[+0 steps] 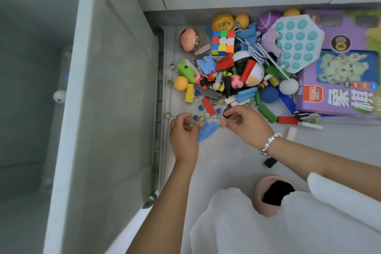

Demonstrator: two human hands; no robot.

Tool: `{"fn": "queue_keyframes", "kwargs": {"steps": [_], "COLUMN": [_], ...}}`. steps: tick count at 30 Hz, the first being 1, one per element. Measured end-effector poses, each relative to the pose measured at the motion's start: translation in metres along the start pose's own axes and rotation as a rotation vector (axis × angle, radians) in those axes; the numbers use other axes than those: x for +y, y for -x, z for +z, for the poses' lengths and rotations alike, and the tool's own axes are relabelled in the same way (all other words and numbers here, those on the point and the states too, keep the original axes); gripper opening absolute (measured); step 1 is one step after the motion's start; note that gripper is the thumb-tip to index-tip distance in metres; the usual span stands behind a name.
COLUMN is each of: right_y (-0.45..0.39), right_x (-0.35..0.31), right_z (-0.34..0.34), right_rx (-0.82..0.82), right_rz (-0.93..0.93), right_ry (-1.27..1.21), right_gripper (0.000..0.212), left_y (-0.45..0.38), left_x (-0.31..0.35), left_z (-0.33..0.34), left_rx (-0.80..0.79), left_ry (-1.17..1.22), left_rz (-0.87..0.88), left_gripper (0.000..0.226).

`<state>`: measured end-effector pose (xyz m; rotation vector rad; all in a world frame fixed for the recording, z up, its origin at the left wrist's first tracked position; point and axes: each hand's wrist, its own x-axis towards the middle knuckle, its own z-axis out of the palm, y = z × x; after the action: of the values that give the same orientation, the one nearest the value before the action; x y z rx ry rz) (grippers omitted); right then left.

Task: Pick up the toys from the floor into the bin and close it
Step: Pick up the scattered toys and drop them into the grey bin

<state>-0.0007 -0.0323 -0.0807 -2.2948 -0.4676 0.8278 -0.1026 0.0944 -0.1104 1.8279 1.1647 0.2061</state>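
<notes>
Toys (237,68) lie heaped on the floor, just right of the open bin (31,109), whose lid (107,99) stands raised between them. Gathering is the step in hand, and most of the pile remains. Left hand (184,130) cups, fingers curled around a marble or two. Right hand (245,118) pinches a small dark piece, a wire clip (220,120) dangling by its fingers. Next, I judge, both loads must be carried over the lid and dropped inside without spilling marbles (199,118).

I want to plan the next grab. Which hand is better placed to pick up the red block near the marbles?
Probably the right hand: it is closest to the red block. The left hand already holds marbles.
</notes>
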Motion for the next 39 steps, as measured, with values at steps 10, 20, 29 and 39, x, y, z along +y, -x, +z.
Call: {"fn": "queue_keyframes", "kwargs": {"steps": [10,20,29,39], "right_y": [0.0,-0.004,-0.001,-0.002], "right_x": [0.008,0.011,0.004,-0.024], "right_z": [0.001,0.003,0.003,-0.004], "right_rx": [-0.014,-0.006,-0.035,-0.342], "right_rz": [0.04,0.077,0.094,0.659], "right_ry": [0.018,0.0,-0.047,-1.424], "right_gripper": [0.028,0.03,0.02,0.037], "left_y": [-0.015,-0.017,-0.016,0.014], "left_x": [0.001,0.007,0.011,0.059], "left_z": [0.008,0.012,0.008,-0.008], "left_rx": [-0.079,-0.11,-0.099,-0.422], "left_ry": [-0.169,-0.204,-0.203,-0.031], "left_rz": [0.106,0.171,0.092,0.21], "left_gripper": [0.028,0.021,0.022,0.03]}}
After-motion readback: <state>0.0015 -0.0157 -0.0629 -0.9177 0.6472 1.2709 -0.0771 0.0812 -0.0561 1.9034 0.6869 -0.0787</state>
